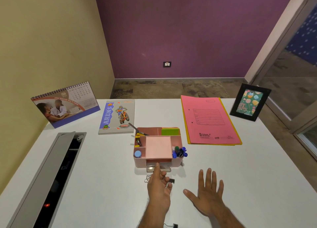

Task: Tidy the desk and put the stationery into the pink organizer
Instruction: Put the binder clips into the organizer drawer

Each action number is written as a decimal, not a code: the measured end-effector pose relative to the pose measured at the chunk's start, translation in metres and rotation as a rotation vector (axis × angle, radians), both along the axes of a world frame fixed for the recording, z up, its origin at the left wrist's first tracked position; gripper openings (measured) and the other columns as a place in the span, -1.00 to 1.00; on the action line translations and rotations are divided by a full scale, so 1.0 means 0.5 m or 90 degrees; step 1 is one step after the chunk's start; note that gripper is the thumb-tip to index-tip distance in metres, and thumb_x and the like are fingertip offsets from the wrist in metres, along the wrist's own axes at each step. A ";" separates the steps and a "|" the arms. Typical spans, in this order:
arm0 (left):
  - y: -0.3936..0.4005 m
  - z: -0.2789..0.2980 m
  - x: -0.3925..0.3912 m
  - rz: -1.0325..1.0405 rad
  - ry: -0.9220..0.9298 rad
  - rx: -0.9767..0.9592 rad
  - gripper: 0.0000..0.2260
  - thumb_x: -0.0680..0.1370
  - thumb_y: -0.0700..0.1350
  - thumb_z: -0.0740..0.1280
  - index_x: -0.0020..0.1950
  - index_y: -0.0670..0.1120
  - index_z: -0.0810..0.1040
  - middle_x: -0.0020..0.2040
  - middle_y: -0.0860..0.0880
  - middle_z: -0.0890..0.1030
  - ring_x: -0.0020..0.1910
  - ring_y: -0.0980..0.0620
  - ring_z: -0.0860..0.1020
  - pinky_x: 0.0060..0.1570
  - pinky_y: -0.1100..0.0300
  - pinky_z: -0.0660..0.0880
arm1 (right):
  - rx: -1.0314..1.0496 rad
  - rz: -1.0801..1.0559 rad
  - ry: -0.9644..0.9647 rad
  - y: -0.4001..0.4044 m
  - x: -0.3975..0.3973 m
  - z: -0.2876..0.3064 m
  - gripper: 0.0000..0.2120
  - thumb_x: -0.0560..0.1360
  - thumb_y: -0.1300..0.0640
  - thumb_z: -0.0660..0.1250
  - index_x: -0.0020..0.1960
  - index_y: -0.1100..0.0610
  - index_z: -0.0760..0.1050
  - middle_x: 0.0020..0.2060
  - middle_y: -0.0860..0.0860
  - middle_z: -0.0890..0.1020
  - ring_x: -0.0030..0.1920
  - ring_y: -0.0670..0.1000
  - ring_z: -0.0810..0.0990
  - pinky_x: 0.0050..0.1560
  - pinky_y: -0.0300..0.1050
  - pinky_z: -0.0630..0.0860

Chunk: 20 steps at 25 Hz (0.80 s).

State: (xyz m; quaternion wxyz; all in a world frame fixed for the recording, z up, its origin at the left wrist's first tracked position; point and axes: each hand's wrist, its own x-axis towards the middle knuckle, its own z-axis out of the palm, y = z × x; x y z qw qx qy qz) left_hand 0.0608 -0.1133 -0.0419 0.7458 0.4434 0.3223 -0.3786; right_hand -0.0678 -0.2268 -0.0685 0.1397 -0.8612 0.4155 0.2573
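The pink organizer [157, 150] stands mid-desk. It holds blue markers [180, 152] at the right, green sticky notes [169, 131] at the back, a yellow-handled tool [138, 138] and a blue-capped item [137, 154] at the left. Its clear front drawer [158, 168] sticks out a little. My left hand [159, 188] touches that drawer with a straight index finger, while its other fingers curl round a black binder clip [171, 181]. My right hand [208, 191] lies flat on the desk, fingers spread, holding nothing. Another binder clip [175, 225] lies at the desk's near edge.
On the white desk [103, 176] a desk calendar [66, 105] stands at the back left, beside a notebook [118, 116]. Pink and yellow file folders [209, 121] lie at the back right, next to a black photo frame [248, 104]. An open grey cable tray [51, 179] runs along the left.
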 end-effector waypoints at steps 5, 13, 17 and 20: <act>0.030 0.000 -0.023 -0.006 0.001 -0.011 -0.76 0.48 0.06 0.47 -0.04 -0.10 0.63 -0.27 -0.03 0.58 -0.41 0.07 0.46 -0.41 0.22 0.36 | 0.000 0.004 -0.001 -0.001 0.001 0.002 0.11 0.09 -0.64 -0.49 0.37 0.10 -0.62 0.36 0.10 -0.59 0.32 0.15 -0.63 0.16 0.20 -0.68; 0.108 -0.084 -0.035 -0.418 -0.999 0.530 -0.70 0.36 0.31 0.39 -0.06 0.17 0.51 -0.12 0.23 0.51 -0.04 0.15 0.48 0.03 0.07 0.43 | 0.006 0.003 -0.017 0.000 0.000 0.004 0.13 0.04 -0.64 -0.53 0.35 0.10 -0.62 0.40 0.11 -0.55 0.36 0.16 -0.60 0.16 0.20 -0.69; 0.101 -0.104 -0.016 -0.685 -1.095 0.663 -0.27 0.39 0.53 0.12 0.38 0.10 0.46 0.45 -0.01 0.43 0.46 -0.06 0.27 0.42 -0.14 -0.02 | -0.005 -0.005 -0.024 -0.002 0.002 -0.005 0.13 0.03 -0.65 -0.53 0.38 0.05 -0.60 0.41 0.11 -0.54 0.40 0.18 -0.55 0.32 0.28 -0.54; 0.091 -0.106 -0.013 -0.798 -1.078 0.673 -0.09 0.32 0.62 0.06 0.48 0.08 0.39 0.54 -0.06 0.31 0.53 -0.09 0.04 0.41 -0.22 -0.08 | -0.020 -0.002 -0.025 -0.003 0.001 -0.012 0.14 0.00 -0.64 -0.56 0.37 0.03 -0.61 0.40 0.11 -0.55 0.42 0.20 -0.52 0.33 0.30 -0.51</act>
